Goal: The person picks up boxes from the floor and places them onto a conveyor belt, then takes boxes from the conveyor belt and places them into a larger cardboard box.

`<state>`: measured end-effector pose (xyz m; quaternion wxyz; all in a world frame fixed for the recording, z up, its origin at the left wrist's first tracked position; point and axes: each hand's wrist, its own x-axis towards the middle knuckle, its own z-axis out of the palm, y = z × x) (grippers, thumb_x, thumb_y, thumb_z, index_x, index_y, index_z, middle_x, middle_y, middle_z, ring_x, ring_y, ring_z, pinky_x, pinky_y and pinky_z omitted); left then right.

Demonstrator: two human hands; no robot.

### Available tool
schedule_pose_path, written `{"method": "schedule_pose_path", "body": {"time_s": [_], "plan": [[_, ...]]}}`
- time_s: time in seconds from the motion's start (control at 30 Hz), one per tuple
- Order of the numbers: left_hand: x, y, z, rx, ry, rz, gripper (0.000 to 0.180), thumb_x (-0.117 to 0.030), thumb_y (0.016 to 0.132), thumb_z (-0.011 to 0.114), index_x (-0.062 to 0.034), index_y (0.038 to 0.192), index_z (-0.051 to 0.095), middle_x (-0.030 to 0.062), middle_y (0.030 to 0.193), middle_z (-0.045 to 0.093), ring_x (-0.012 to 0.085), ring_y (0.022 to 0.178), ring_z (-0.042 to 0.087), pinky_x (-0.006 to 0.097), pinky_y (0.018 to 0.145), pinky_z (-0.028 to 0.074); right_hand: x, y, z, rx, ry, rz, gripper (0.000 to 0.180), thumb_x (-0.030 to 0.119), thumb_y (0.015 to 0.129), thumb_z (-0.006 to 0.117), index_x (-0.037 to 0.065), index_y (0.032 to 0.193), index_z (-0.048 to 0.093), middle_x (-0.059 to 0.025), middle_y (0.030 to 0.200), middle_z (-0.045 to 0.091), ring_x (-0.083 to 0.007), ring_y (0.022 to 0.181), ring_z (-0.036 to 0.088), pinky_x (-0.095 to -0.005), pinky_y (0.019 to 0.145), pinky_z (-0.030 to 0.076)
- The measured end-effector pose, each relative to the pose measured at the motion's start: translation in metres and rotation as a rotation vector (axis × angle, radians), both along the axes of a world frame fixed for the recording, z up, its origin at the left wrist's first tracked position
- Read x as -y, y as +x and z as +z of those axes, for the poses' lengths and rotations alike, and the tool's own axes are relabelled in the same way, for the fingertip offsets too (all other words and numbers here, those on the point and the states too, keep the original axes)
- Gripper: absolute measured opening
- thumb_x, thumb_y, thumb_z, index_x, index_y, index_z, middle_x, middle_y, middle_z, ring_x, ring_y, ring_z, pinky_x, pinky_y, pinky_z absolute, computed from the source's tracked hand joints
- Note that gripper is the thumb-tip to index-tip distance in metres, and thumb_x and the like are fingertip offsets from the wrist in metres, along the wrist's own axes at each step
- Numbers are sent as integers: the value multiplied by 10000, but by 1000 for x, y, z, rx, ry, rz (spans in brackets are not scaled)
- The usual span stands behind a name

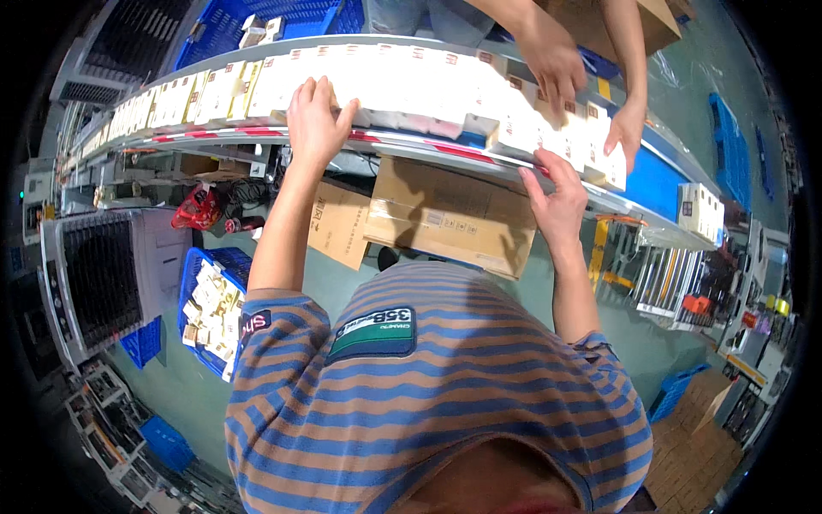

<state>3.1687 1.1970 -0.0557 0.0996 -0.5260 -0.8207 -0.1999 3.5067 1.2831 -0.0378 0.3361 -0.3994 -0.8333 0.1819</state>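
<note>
A long row of small white boxes [428,81] stands on a conveyor with a blue belt [655,180]; strong light washes out the middle ones. My left hand [318,124] lies against the near side of the row, fingers stretched and thumb apart. Farther right, my right hand [558,201] reaches the conveyor's near edge, thumb and fingers spread beside a white box [518,137]; whether its fingertips touch the box I cannot tell. Across the belt, a co-worker's hand [555,68] reaches over the boxes, and their other hand [627,133] is at the box at the row's right end.
A blue basket of small boxes [214,313] stands on the floor at left. Flattened cardboard [454,214] lies below the conveyor. Another blue basket [274,21] is behind it. One separate pack [700,210] sits at the belt's right end, and a blue pallet [728,154] lies beyond.
</note>
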Motion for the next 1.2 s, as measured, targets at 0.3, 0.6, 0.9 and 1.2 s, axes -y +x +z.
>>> {"method": "schedule_pose_path", "body": {"time_s": [0.3,0.6,0.9,1.2], "plan": [[-37,73,17,64,49,-217,414,-220,764,619,42,1076,546,228,1060,576,359,1022,536,430,855,440,-32,-73,-4,180,240,-21,374,241,765,671,2,1046,605,-194,1026,619,-312,944,599,-381,821,473],[-40,79,36,565,-43,-209,430,-155,781,604,81,1135,540,229,1012,622,321,984,602,350,885,442,-55,-61,7,168,-298,-93,562,278,771,603,-34,1214,455,-261,1117,544,-377,1033,542,-424,874,438],[-97,108,25,593,-482,-143,1105,-408,635,707,117,1363,63,390,1317,249,463,1190,367,407,979,371,-62,-45,12,99,-401,-45,941,428,708,721,-90,1346,262,-269,1277,443,-340,1174,465,-362,971,369],[-130,131,63,457,-597,5,1173,-459,555,756,-18,1419,97,309,1285,323,392,1188,388,464,920,413,-70,-36,-15,294,-208,-202,891,550,734,633,32,1377,297,-294,1335,356,-403,1251,348,-436,1013,315]]}}
